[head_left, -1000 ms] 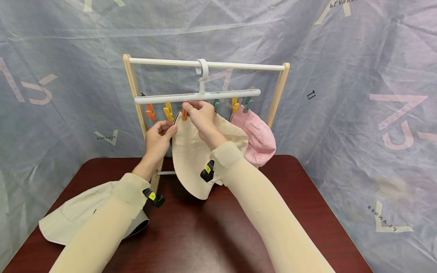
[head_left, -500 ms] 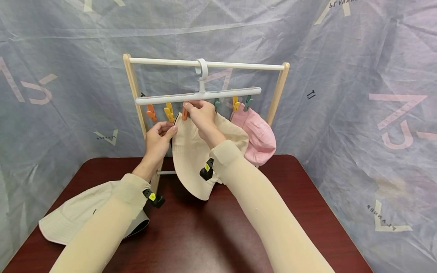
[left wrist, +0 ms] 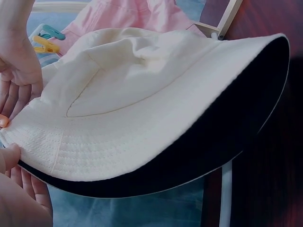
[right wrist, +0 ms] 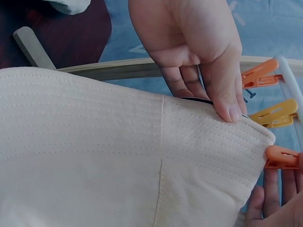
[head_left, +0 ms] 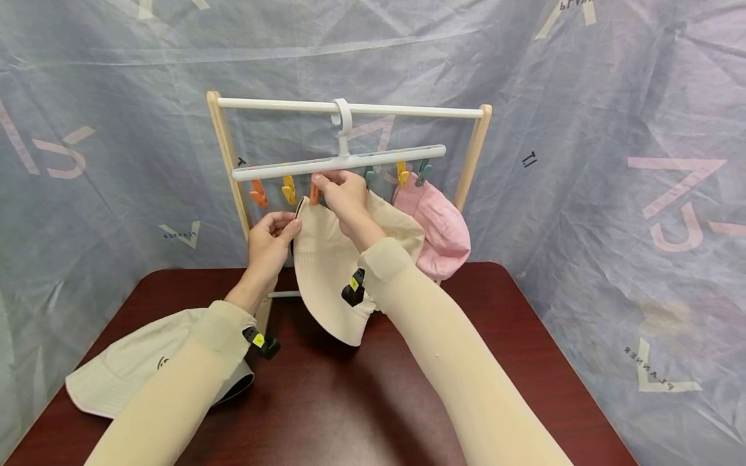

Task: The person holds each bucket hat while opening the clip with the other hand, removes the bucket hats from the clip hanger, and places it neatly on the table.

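A cream bucket hat [head_left: 323, 272] with a dark lining hangs below the white hanger [head_left: 280, 170] in the head view. My left hand [head_left: 268, 246] pinches its brim edge between thumb and fingers, as the left wrist view also shows. At the hanger's middle, my right hand [head_left: 348, 206] pinches an orange clothespin [head_left: 315, 193], whose tip is right at the brim's corner in the right wrist view. A green clothespin [head_left: 370, 176] stands over the hat's other side. Right of it a pink hat [head_left: 434, 223] hangs from a yellow clothespin [head_left: 402, 173] and another green clothespin [head_left: 424, 171].
Another orange clothespin [head_left: 259, 194] and a yellow one hang at the hanger's left end. The hanger hooks over the rail [head_left: 408, 110] of a wooden rack. A pale hat [head_left: 134, 362] lies on the dark red table [head_left: 408, 401] at left, partly behind my left sleeve.
The hanger has tilted a little, its right end rising along with the pink hat. My left hand and the cream hat's brim have sunk slightly. Both hands keep their hold.
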The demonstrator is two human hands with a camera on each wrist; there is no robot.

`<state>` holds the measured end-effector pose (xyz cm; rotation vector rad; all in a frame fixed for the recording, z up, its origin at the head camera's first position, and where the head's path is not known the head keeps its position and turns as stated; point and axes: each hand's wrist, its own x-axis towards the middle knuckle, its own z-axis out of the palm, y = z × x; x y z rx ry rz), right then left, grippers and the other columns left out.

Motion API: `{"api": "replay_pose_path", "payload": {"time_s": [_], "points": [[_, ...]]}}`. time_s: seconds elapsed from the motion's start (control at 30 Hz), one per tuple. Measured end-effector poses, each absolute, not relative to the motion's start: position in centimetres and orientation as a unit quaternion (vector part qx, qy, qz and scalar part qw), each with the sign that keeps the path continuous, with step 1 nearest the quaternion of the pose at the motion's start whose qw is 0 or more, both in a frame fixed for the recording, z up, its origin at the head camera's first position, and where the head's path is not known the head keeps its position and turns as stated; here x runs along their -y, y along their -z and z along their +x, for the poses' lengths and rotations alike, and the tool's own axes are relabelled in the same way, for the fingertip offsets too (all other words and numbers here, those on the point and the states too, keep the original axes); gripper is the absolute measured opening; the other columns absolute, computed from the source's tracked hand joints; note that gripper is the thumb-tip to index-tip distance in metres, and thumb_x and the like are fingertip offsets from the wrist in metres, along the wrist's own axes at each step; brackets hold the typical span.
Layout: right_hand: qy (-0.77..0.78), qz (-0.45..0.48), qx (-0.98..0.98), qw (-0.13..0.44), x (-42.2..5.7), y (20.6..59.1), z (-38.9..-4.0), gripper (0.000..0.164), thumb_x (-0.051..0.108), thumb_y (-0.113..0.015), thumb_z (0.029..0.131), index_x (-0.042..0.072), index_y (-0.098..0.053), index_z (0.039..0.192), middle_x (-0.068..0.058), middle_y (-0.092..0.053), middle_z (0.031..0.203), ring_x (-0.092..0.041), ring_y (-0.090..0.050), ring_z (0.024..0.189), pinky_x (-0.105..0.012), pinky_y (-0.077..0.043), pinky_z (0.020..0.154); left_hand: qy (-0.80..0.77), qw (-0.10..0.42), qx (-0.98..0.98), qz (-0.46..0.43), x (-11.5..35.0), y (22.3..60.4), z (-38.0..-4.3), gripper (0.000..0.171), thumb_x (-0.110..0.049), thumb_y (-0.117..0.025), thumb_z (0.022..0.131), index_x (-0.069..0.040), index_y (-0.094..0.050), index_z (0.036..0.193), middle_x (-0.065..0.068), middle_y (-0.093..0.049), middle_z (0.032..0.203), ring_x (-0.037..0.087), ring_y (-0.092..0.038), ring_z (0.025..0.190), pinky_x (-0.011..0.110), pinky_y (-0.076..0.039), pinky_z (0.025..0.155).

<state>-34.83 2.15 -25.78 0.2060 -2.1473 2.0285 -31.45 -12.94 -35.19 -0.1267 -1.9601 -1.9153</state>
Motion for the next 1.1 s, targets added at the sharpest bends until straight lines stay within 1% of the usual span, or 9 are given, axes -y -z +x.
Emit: {"api": "replay_pose_path", "payload": {"time_s": [0.1, 0.37, 0.57, 0.7, 0.87, 0.97, 1.1], "points": [[-0.679, 0.071, 0.726, 0.088, -2.3, 25.8, -34.8, 0.02, 0.025, -0.074, 0.103, 0.011, -0.078, 0.116, 0.0, -0.075, 0.11, -0.014, -0.068, 0.104, -0.029, -0.056, 0.09, 0.682, 0.199, 0.702, -0.047, 12.9, 35.4, -31.3, 0.031, -0.024, -0.074, 0.103, -0.002, -0.068, 0.123, -0.002, -0.065, 0.106, 0.011, -0.061, 0.093, 0.032, -0.052, 0.088], [-0.668, 0.081, 0.734, 0.092, -2.4, 26.0, -34.7, 0.021, 0.024, -0.073, 0.103, 0.009, -0.078, 0.118, -0.002, -0.076, 0.109, -0.014, -0.069, 0.1, -0.027, -0.056, 0.088, 0.684, 0.196, 0.701, -0.049, 13.1, 35.9, -31.2, 0.03, -0.023, -0.073, 0.103, -0.003, -0.067, 0.125, -0.004, -0.065, 0.105, 0.009, -0.06, 0.093, 0.024, -0.05, 0.084], [-0.667, 0.092, 0.733, 0.094, -2.6, 25.9, -34.8, 0.022, 0.023, -0.073, 0.103, 0.007, -0.077, 0.119, -0.004, -0.077, 0.109, -0.014, -0.069, 0.099, -0.026, -0.055, 0.086, 0.686, 0.194, 0.7, -0.05, 13.1, 36.0, -30.9, 0.031, -0.024, -0.073, 0.103, -0.002, -0.067, 0.125, -0.003, -0.065, 0.106, 0.01, -0.06, 0.093, 0.027, -0.052, 0.086], [-0.67, 0.098, 0.73, 0.093, -2.8, 25.9, -34.7, 0.021, 0.022, -0.074, 0.103, 0.007, -0.077, 0.118, -0.004, -0.077, 0.108, -0.014, -0.069, 0.098, -0.025, -0.055, 0.085, 0.685, 0.195, 0.7, -0.048, 13.2, 36.0, -30.7, 0.032, -0.023, -0.073, 0.104, -0.002, -0.066, 0.126, -0.002, -0.064, 0.106, 0.01, -0.059, 0.093, 0.026, -0.051, 0.086], [-0.672, 0.108, 0.727, 0.088, -2.9, 26.0, -34.7, 0.022, 0.021, -0.073, 0.103, 0.007, -0.077, 0.119, -0.004, -0.077, 0.11, -0.014, -0.07, 0.098, -0.026, -0.055, 0.087, 0.681, 0.198, 0.703, -0.048, 13.2, 36.1, -30.3, 0.033, -0.025, -0.072, 0.104, -0.002, -0.066, 0.127, -0.002, -0.064, 0.106, 0.011, -0.059, 0.094, 0.031, -0.051, 0.088], [-0.672, 0.112, 0.727, 0.083, -2.9, 26.0, -34.6, 0.023, 0.021, -0.073, 0.103, 0.007, -0.076, 0.12, -0.004, -0.077, 0.11, -0.014, -0.07, 0.098, -0.026, -0.056, 0.088, 0.682, 0.199, 0.702, -0.047, 13.2, 36.2, -30.2, 0.033, -0.025, -0.072, 0.104, -0.002, -0.065, 0.127, -0.002, -0.063, 0.106, 0.01, -0.059, 0.094, 0.03, -0.051, 0.088], [-0.669, 0.114, 0.73, 0.081, -3.1, 26.0, -34.4, 0.022, 0.022, -0.073, 0.104, 0.008, -0.077, 0.12, -0.003, -0.077, 0.109, -0.014, -0.071, 0.099, -0.027, -0.055, 0.09, 0.682, 0.203, 0.701, -0.047, 13.1, 36.3, -29.8, 0.033, -0.024, -0.072, 0.104, -0.001, -0.066, 0.126, -0.002, -0.063, 0.106, 0.01, -0.058, 0.094, 0.028, -0.051, 0.086]]}}
